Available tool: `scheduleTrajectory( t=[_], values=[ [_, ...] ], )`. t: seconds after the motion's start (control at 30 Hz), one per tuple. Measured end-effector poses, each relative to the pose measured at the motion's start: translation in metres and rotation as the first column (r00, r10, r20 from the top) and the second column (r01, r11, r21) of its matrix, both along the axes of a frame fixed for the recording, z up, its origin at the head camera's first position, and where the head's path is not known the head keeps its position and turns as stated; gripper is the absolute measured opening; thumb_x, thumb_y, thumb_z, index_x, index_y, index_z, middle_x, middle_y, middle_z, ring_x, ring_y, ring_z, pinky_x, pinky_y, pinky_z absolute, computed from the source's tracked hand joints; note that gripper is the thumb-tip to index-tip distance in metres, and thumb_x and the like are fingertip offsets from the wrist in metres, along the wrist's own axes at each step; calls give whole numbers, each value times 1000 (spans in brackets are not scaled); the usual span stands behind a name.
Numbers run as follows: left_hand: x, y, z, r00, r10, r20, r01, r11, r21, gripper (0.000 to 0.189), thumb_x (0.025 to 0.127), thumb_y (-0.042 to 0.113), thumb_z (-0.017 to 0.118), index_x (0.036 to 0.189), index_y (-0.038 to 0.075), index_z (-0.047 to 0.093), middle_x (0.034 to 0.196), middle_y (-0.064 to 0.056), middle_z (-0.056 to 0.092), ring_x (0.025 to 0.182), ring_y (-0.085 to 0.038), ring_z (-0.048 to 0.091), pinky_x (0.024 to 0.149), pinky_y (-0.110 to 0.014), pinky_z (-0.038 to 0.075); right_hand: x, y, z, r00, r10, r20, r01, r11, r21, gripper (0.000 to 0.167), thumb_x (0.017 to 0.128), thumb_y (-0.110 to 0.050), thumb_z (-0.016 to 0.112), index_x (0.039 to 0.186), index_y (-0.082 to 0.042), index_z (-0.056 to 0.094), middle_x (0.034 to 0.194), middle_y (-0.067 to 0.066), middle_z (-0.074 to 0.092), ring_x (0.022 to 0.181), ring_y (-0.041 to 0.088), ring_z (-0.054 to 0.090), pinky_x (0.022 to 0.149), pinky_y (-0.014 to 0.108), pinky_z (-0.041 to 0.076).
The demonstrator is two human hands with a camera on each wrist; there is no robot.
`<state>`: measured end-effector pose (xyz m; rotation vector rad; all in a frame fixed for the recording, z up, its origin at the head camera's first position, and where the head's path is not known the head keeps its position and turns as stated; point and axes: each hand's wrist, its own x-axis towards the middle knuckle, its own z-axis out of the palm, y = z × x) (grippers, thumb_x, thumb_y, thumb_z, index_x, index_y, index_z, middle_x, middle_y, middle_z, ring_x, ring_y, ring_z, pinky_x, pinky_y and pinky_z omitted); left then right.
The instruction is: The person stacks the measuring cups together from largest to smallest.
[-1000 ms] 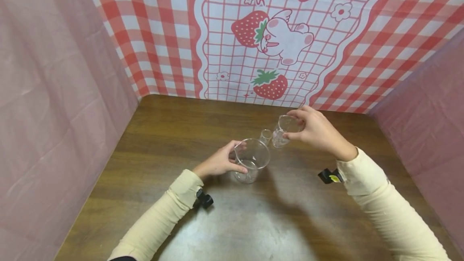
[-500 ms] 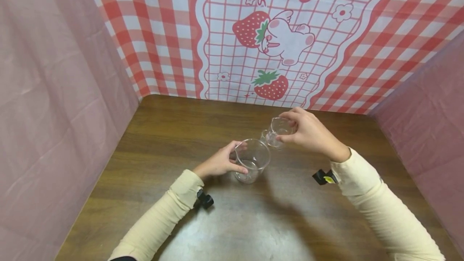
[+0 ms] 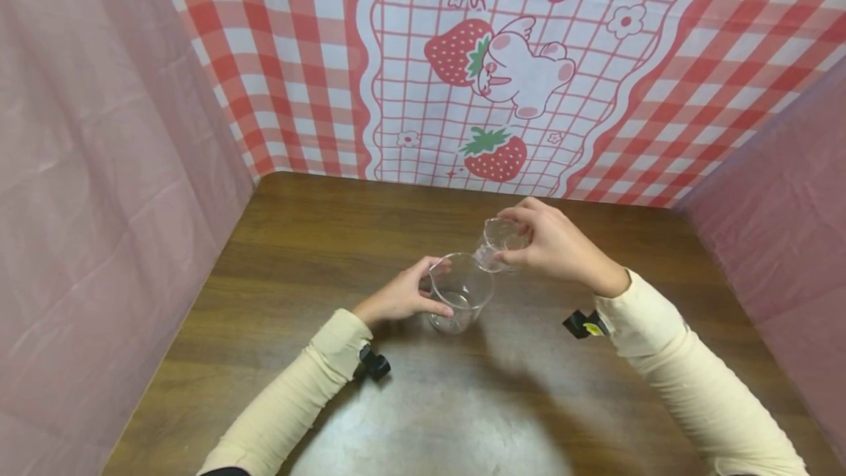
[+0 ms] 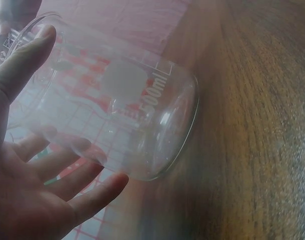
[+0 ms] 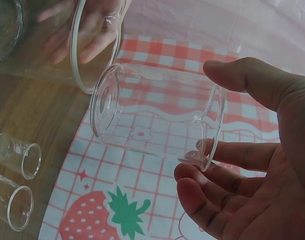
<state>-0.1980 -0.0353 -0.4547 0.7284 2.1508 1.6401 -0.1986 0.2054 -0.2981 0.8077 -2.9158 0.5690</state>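
A large clear glass beaker [image 3: 463, 307] stands upright on the table, its 500ml print legible in the left wrist view. My left hand [image 3: 396, 296] holds it from the left side, thumb in front and fingers behind. By its rim, my right hand [image 3: 562, 244] grips a smaller glass beaker [image 3: 502, 237] between thumb and fingers. The base of this smaller beaker is right at the large one's rim, overlapping it in the right wrist view. Nothing coloured shows inside either vessel.
Two still smaller glass beakers [image 5: 17, 155] stand on the wooden table [image 3: 317, 241] behind, mostly hidden in the head view. A strawberry-patterned cloth [image 3: 410, 94] hangs at the back, with pink curtains [image 3: 86, 167] at the sides.
My right hand has carried the smaller beaker leftward, from beside the tiny beakers to the large beaker's rim. The left hand and the large beaker have stayed in place.
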Motion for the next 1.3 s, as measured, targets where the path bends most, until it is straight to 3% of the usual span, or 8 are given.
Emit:
scheduleTrajectory(
  t=[0.7, 1.3],
  values=[
    [0, -1, 1, 1000, -7, 9, 7, 1000, 4, 75, 77, 9, 81, 139, 1, 39, 148, -21, 46, 138, -32, 44, 106, -42, 49, 4, -11, -6, 999, 45, 7, -45, 999, -16, 56, 69, -24, 87, 117, -3, 67, 95, 8, 62, 83, 20, 58, 66, 29, 49],
    [-2, 0, -3, 1000, -10, 4, 10, 1000, -3, 76, 77, 10, 81, 140, 2, 39, 147, -20, 47, 135, -34, 48, 105, -42, 50, 5, -13, -12, 996, 92, 21, -91, 995, -47, 56, 67, -23, 87, 115, -1, 67, 99, 8, 63, 85, 23, 62, 67, 29, 51]
  ],
)
